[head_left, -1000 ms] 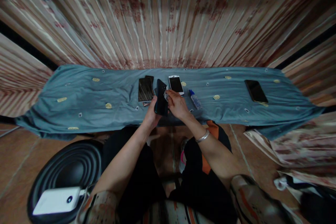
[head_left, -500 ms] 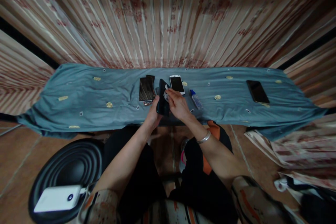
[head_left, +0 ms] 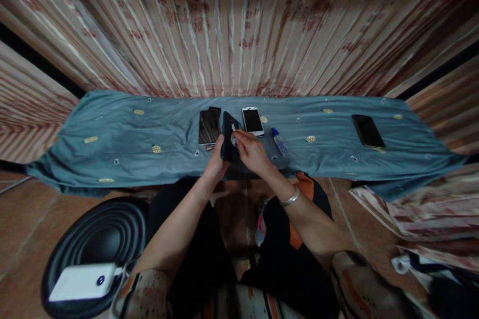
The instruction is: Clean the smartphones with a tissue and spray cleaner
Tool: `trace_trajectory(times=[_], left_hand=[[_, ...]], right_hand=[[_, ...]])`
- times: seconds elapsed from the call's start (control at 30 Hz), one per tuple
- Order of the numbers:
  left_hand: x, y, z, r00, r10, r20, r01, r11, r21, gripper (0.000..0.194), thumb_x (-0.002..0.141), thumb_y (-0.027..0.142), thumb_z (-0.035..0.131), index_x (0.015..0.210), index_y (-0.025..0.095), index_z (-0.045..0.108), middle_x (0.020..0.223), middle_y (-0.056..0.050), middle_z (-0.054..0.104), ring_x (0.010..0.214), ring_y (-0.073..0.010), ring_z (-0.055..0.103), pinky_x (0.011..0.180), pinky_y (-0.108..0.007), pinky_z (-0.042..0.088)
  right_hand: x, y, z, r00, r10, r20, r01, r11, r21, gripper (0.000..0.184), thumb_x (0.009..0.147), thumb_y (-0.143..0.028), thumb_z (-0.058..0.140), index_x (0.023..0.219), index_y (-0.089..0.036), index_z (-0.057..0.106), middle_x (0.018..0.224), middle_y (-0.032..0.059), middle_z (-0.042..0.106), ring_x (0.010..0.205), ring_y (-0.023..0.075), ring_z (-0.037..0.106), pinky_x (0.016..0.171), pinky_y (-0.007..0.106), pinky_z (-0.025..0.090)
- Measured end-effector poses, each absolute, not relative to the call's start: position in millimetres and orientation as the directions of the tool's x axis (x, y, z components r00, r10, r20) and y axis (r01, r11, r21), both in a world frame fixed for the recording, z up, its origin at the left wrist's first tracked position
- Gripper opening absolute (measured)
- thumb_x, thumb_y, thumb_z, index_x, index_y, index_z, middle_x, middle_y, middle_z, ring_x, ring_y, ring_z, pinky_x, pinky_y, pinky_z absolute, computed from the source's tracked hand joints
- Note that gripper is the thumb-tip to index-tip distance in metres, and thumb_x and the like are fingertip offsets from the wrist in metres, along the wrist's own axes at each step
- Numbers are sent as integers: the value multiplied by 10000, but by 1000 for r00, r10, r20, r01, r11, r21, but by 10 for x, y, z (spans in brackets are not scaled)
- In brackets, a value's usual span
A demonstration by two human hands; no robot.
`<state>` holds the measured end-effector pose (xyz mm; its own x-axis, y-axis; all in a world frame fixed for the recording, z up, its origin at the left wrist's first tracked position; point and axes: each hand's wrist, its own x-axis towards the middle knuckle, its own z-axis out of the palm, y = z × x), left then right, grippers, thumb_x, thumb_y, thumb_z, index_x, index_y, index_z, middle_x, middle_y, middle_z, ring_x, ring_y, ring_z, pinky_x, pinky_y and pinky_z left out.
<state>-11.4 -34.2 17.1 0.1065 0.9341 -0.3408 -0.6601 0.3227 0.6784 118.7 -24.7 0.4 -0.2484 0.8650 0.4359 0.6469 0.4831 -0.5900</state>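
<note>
A dark smartphone (head_left: pixel 227 139) is gripped along its left side by my left hand (head_left: pixel 216 158), held tilted above the cloth. My right hand (head_left: pixel 253 150) pinches a crumpled pale wipe (head_left: pixel 234 135) against the phone's surface. Just left of the held phone lies a stack of dark phones (head_left: pixel 208 128). A white phone with a black screen (head_left: pixel 253 121) rests beyond my right fingers. To the right of that hand is a small clear bottle with a blue cap (head_left: pixel 279 142).
Blue-grey patterned cloth (head_left: pixel 175 159) covers the narrow table. Another black phone (head_left: pixel 368 131) lies far right. A white power bank (head_left: pixel 82 281) with a cable sits on a round black stool (head_left: pixel 95 239) at lower left. Striped curtains (head_left: pixel 224 30) hang behind.
The held phone has shifted slightly left and turned a little. My right hand and the wipe have moved a bit left and down across it.
</note>
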Motion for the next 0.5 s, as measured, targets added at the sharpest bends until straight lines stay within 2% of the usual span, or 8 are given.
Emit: trace_trajectory(times=[0.13, 0.27, 0.5], left_hand=[[-81, -344, 122, 91, 933, -349, -680, 314, 663, 281, 948, 356, 574, 1035, 125, 710, 1015, -67, 770, 1146, -215, 676, 1037, -314, 487], [-105, -332, 121, 112, 935, -337, -685, 318, 655, 309, 935, 392, 591, 1039, 129, 716, 1026, -76, 771, 1139, -234, 677, 1009, -333, 510], [-133, -329, 163, 89, 930, -356, -691, 315, 651, 304, 987, 355, 498, 957, 136, 707, 931, -54, 768, 1121, -204, 684, 1002, -307, 507]], right_hand=[[1196, -235, 15, -221, 871, 439, 651, 467, -599, 389, 1009, -228, 410, 1309, -155, 646, 1393, 150, 630, 1309, 268, 575, 1151, 460, 432], [1180, -258, 28, -256, 860, 441, 645, 492, -585, 391, 991, -197, 414, 1297, -144, 651, 1383, 157, 636, 1285, 276, 592, 1124, 472, 458], [1166, -265, 2, -269, 844, 464, 613, 522, -593, 364, 994, -207, 426, 1264, -201, 670, 1354, 114, 660, 1262, 259, 606, 1114, 472, 471]])
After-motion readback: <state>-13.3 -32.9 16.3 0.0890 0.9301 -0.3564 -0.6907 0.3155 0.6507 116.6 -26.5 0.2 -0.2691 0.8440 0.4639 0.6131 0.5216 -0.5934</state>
